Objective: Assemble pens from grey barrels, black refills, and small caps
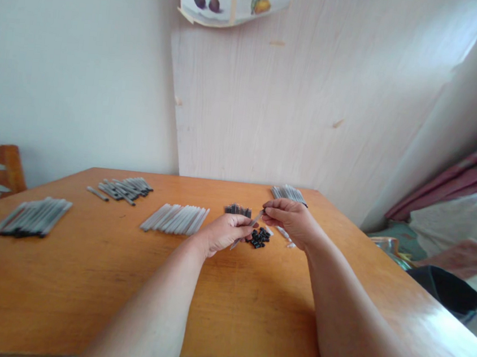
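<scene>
My left hand (223,235) is closed around a slim translucent pen barrel (257,218), which slants up to the right. At the barrel's upper end, my right hand (290,219) pinches a small dark piece, partly hidden by the fingers. Just below the hands lies a heap of small black caps (259,238). Behind them is a bundle of thin dark-tipped pieces (237,209). A row of clear white pen barrels (175,219) lies left of my left hand. A few pale pieces (286,236) lie under my right hand.
Grey pens with black ends form a loose pile (124,188) at the back left and a row (34,216) at the far left. More pens (288,193) lie at the back right of the wooden table (133,292). A black bin (444,288) stands beyond its right edge.
</scene>
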The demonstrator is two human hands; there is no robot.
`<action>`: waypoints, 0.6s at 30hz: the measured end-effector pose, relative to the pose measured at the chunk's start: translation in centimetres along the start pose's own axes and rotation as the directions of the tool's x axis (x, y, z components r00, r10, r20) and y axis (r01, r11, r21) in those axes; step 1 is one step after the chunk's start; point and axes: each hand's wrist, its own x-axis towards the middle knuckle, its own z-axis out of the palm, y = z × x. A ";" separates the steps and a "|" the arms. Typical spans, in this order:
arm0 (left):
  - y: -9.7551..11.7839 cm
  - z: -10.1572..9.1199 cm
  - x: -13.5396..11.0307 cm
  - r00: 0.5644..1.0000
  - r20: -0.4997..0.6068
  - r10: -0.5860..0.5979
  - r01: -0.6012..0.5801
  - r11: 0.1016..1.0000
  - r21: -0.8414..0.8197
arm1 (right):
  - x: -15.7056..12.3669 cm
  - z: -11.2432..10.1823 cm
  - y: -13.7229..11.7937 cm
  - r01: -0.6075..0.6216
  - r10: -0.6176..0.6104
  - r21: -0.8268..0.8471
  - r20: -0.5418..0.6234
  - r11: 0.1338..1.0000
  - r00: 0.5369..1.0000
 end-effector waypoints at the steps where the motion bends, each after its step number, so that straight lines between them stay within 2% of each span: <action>1: 0.1 0.0 0.0 1.000 -0.005 -0.002 0.002 1.000 0.000 | 0.0 0.0 0.0 0.002 -0.002 -0.004 0.004 1.000 1.000; 10: 0.2 0.1 0.0 1.000 0.001 -0.016 0.016 0.999 0.040 | -0.2 0.0 -0.2 -0.026 0.026 -0.070 0.007 0.997 1.000; 18: -0.2 0.1 0.1 1.000 0.027 0.004 -0.005 0.999 0.049 | 0.0 -0.5 0.0 -0.053 0.060 -0.101 0.069 0.993 0.996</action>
